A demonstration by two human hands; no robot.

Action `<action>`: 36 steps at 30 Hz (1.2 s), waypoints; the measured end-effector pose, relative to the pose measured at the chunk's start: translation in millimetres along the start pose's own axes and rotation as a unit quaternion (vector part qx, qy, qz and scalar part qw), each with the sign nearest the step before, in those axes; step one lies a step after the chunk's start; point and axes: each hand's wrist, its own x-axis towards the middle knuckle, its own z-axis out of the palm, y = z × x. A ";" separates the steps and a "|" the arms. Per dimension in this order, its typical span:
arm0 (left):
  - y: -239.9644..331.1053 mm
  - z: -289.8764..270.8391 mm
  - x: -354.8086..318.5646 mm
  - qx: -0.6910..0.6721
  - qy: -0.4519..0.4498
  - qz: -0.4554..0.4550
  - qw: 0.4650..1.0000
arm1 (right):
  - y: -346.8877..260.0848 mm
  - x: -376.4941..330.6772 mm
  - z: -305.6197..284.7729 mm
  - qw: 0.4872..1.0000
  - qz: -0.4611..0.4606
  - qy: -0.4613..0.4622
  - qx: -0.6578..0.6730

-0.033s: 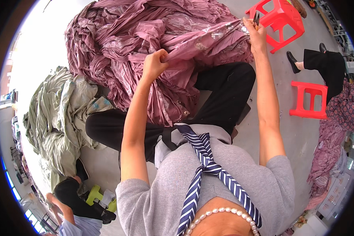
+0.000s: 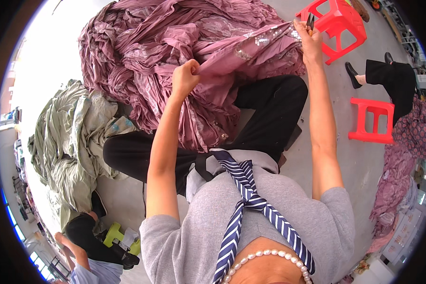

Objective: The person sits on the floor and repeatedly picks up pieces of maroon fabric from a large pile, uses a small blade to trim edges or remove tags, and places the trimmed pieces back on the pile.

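Crinkled, sequined mauve cloth [image 2: 187, 45]

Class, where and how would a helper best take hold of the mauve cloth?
Probably by pinching the taut edge of the mauve cloth between the left hand and right hand, coming from above. There it is pulled nearly straight, whereas much of the rest lies in loose folds. Avoid the dark blades at the right hand.
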 end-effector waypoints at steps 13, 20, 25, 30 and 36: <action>-6.1 23.8 -8.5 -0.506 -0.137 -0.170 0.834 | 44.6 23.5 -32.2 0.872 -0.026 0.039 -0.488; 59.4 -13.2 8.3 -0.475 -0.229 -0.105 0.843 | 19.0 -55.0 96.9 0.900 0.106 -0.418 -0.066; 55.7 -17.9 -1.1 -0.491 -0.261 -0.093 0.826 | 9.5 -55.3 89.3 0.940 0.089 -0.329 0.017; 69.7 -6.7 -8.5 -0.585 -0.198 -0.094 0.781 | 7.1 -47.5 69.6 0.972 0.036 -0.228 -0.047; 86.3 -11.0 -4.7 -0.576 -0.223 -0.121 0.777 | 6.2 -55.1 64.3 0.984 0.008 -0.167 -0.066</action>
